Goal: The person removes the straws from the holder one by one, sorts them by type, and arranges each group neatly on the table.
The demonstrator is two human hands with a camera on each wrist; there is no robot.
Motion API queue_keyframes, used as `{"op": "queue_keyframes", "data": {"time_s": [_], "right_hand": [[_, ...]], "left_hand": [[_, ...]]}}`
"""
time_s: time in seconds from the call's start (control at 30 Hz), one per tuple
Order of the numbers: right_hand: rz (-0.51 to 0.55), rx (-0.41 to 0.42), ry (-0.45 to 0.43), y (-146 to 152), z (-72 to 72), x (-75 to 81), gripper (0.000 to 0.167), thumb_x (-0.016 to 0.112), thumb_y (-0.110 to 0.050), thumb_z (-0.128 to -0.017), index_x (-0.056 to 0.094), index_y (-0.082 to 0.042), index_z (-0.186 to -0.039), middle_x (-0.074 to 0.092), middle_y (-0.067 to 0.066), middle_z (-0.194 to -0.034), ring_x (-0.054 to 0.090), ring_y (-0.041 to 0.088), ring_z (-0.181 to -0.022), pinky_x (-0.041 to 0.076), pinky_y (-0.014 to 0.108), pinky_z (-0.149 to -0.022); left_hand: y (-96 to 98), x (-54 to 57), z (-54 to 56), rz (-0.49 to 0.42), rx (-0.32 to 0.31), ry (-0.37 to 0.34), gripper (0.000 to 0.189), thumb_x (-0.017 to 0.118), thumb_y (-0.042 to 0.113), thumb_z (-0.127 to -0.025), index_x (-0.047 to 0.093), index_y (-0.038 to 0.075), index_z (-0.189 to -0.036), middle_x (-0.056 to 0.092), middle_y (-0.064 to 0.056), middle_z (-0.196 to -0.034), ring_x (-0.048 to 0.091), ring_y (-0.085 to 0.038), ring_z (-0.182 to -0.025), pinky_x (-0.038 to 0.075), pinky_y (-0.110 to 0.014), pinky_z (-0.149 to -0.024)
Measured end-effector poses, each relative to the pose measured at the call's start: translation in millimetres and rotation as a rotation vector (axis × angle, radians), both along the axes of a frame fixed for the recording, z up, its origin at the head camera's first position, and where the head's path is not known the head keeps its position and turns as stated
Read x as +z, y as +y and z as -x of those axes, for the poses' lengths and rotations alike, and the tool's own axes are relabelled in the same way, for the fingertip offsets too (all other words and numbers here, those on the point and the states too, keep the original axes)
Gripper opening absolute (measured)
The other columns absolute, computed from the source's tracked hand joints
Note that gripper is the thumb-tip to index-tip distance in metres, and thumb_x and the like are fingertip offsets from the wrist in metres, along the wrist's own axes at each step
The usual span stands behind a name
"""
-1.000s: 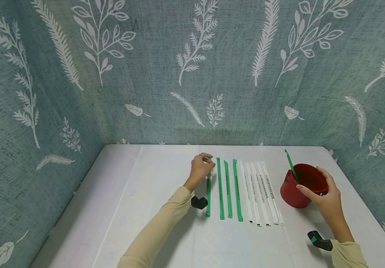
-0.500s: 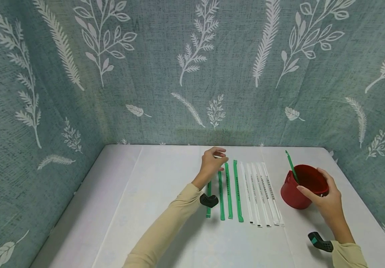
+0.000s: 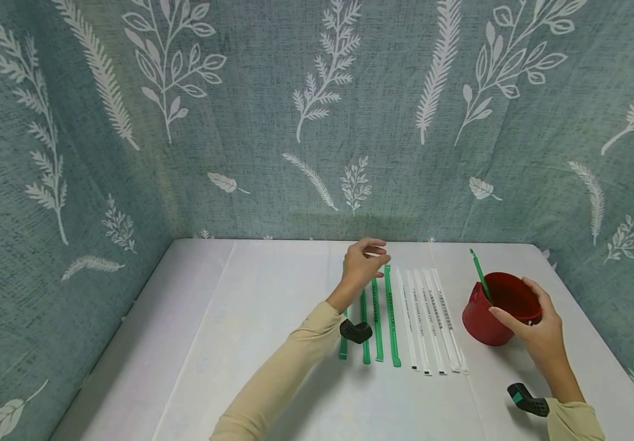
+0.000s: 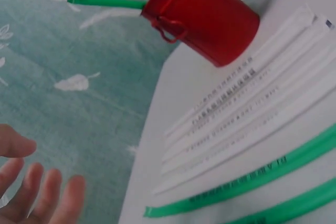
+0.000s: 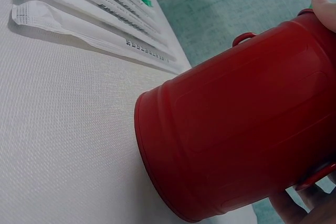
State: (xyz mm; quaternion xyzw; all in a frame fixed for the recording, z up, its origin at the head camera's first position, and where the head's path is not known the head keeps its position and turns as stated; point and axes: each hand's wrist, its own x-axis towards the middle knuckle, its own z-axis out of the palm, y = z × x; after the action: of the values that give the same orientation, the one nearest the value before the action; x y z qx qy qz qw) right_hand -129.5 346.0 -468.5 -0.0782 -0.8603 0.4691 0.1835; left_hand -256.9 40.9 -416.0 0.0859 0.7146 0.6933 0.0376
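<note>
My right hand [image 3: 545,327] grips a red bucket [image 3: 484,321] near its rim, thumb on the near side and fingers on the far right side. One green paper-wrapped straw [image 3: 480,272] leans upright inside it, its top above the rim. My left hand [image 3: 362,266] hovers over the upper ends of several green wrapped straws [image 3: 392,324] lying side by side. In the left wrist view its fingers [image 4: 32,182] are loosely bent and thumb and fingers stand apart, with nothing held. The hand and wrist camera hide parts of the left green straws.
Right of the green straws lie several white paper-wrapped straws [image 3: 432,324], between them and the bucket. All rest on a white-covered table [image 3: 250,306]. A green leaf-patterned cloth [image 3: 250,122] rises behind its back edge and at both sides.
My left hand has moved right along the tops of the green straws, from the leftmost one towards the rightmost. The right hand and bucket have stayed in place.
</note>
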Motion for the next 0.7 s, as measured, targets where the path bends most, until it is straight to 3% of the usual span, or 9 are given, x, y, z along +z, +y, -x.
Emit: {"op": "queue_keyframes", "data": {"time_s": [0.07, 0.17, 0.33, 0.57, 0.7], "right_hand": [[0.002, 0.007, 0.006, -0.3, -0.8, 0.5, 0.083, 0.073, -0.021, -0.084, 0.023, -0.027, -0.15, 0.036, 0.012, -0.143, 0.033, 0.011, -0.116, 0.046, 0.006, -0.068], [0.002, 0.005, 0.014, 0.1, -1.0, -0.4, 0.082, 0.073, -0.021, -0.084, 0.024, -0.028, -0.15, 0.037, 0.01, -0.142, 0.034, 0.009, -0.116, 0.045, 0.005, -0.068], [0.001, -0.008, 0.017, 1.6, 0.6, -4.1, 0.081, 0.073, -0.022, -0.084, 0.026, -0.03, -0.149, 0.039, 0.005, -0.141, 0.034, 0.007, -0.114, 0.045, 0.006, -0.067], [0.008, 0.013, 0.016, 0.2, 0.1, 0.1, 0.081, 0.072, -0.022, -0.084, 0.025, -0.026, -0.15, 0.038, 0.011, -0.141, 0.034, 0.01, -0.114, 0.045, 0.006, -0.069], [0.005, 0.01, 0.02, 0.0, -0.1, 0.3, 0.081, 0.073, -0.021, -0.084, 0.025, -0.026, -0.15, 0.038, 0.01, -0.141, 0.034, 0.008, -0.114, 0.045, 0.005, -0.069]], "left_hand": [[3.4, 2.0, -1.3, -0.024, -0.015, -0.001, 0.024, 0.068, 0.006, -0.086, 0.066, 0.009, -0.11, 0.063, -0.005, -0.093, 0.062, -0.034, -0.091, 0.058, -0.045, -0.069], [8.6, 4.6, -2.6, -0.038, -0.038, 0.011, 0.025, 0.068, 0.007, -0.086, 0.065, 0.008, -0.111, 0.063, -0.005, -0.094, 0.062, -0.034, -0.09, 0.059, -0.045, -0.068], [18.0, 9.6, -5.8, -0.033, -0.058, 0.016, 0.026, 0.069, 0.008, -0.086, 0.065, 0.011, -0.112, 0.063, -0.003, -0.094, 0.063, -0.021, -0.082, 0.059, -0.034, -0.064], [32.0, 16.0, -8.9, -0.079, -0.072, 0.027, 0.028, 0.069, 0.006, -0.086, 0.064, 0.007, -0.114, 0.064, -0.002, -0.093, 0.062, -0.014, -0.079, 0.059, -0.04, -0.066], [39.1, 19.8, -11.7, -0.094, -0.079, 0.017, 0.027, 0.07, 0.006, -0.085, 0.065, 0.011, -0.111, 0.064, 0.0, -0.093, 0.061, -0.014, -0.079, 0.059, -0.038, -0.066]]}}
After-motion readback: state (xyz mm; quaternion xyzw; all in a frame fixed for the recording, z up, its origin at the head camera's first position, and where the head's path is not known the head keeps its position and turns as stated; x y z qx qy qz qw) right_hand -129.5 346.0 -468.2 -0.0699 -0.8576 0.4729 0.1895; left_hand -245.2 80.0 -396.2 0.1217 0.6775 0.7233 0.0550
